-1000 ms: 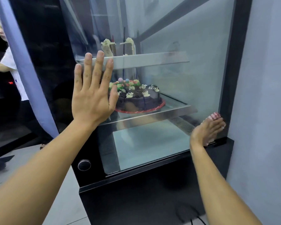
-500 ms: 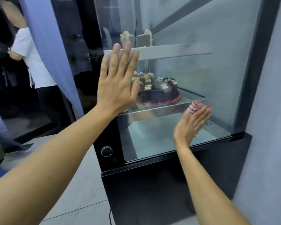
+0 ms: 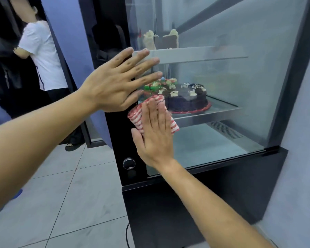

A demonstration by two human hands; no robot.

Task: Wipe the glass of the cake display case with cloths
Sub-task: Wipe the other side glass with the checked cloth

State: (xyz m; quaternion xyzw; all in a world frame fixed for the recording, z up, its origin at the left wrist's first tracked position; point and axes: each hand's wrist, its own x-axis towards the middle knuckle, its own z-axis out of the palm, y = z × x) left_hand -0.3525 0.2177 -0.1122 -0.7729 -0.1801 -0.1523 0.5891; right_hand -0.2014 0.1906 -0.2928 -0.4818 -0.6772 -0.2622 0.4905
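— Cloth first: where is it, and how are your fingers lying?

— My right hand (image 3: 155,135) presses the red-and-white striped cloth (image 3: 138,116) flat against the glass front pane of the black-framed cake display case (image 3: 222,97), low on its left side, just beside the black corner post (image 3: 115,129). Fingers straight and close together, thumb out to the side, nothing curled. My left hand (image 3: 115,86) lies open just above, fingers spread wide, palm on the corner post and fingertips reaching over the glass.

— How do you wipe well from there?

— I'd say keep the whole palm behind the cloth so the pressure is even, then run long overlapping passes toward the far right edge. The round chocolate cake with coloured toppings (image 3: 179,94) sits on the middle shelf inside, so only the outside matters.

— Any risk?

— My bare left fingertips could smear the pane; I'd keep that hand on the frame. The cloth bunches at its top edge, so I'd flatten it.
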